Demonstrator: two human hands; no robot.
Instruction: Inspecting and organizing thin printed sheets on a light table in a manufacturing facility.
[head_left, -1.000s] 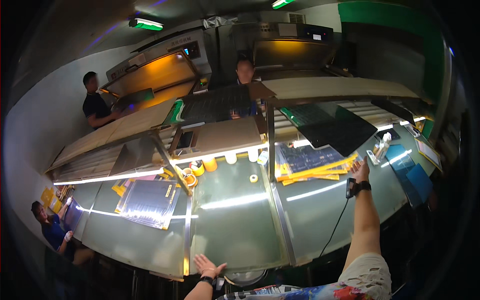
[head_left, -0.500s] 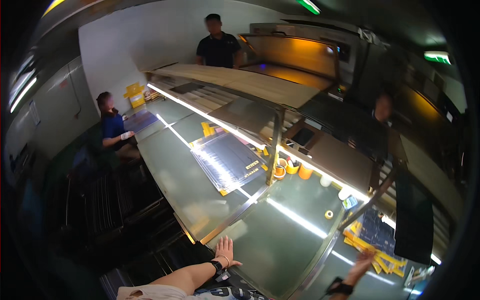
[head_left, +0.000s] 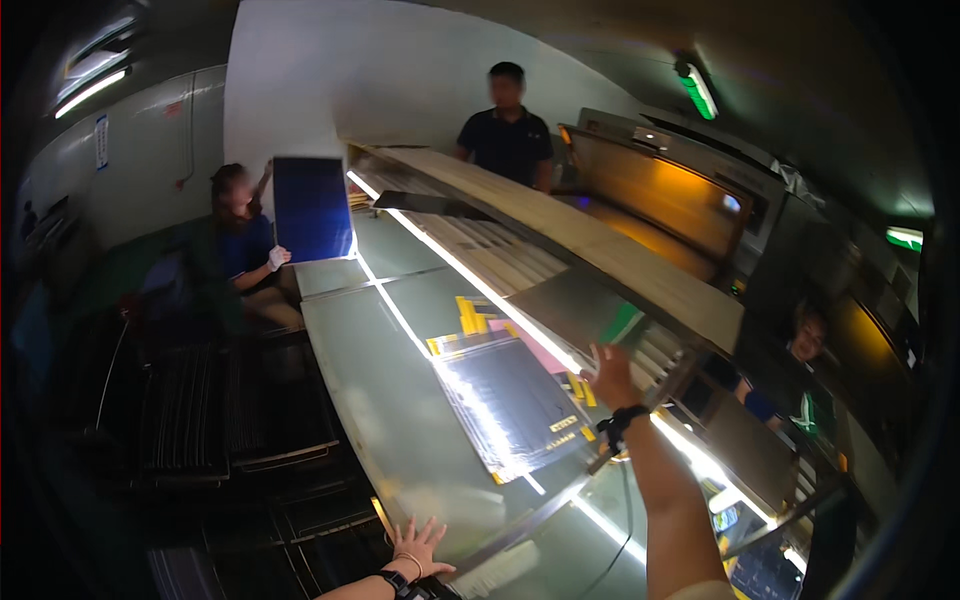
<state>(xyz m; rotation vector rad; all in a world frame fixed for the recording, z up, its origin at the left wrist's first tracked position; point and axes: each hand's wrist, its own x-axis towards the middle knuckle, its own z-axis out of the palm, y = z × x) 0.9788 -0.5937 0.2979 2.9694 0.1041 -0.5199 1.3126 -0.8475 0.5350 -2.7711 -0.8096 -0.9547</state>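
My left hand (head_left: 418, 550) lies flat with its fingers spread at the near edge of the glass-topped light table (head_left: 390, 380). A dark band and a bracelet are on that wrist. My right hand (head_left: 613, 376) reaches forward and is raised at the lit front edge of the overhead shelf (head_left: 560, 300). Its fingers are stretched out, and I see nothing in them; whether they touch the shelf I cannot tell. Just left of this hand, a dark film sheet (head_left: 510, 405) with yellow tape at its edges lies on the table. Yellow tape strips (head_left: 470, 315) stick out behind it.
A co-worker at far left holds up a dark blue panel (head_left: 314, 210). Another person (head_left: 505, 130) stands behind the shelf, near an orange-lit open machine (head_left: 660, 200). At right, a third person (head_left: 805, 335) leans in. Dark racks (head_left: 240, 400) stand left of the table.
My right hand has moved from the yellow strips at lower right up to the shelf edge. The view has turned rightward and shifted. The co-worker at left has lifted the panel upright.
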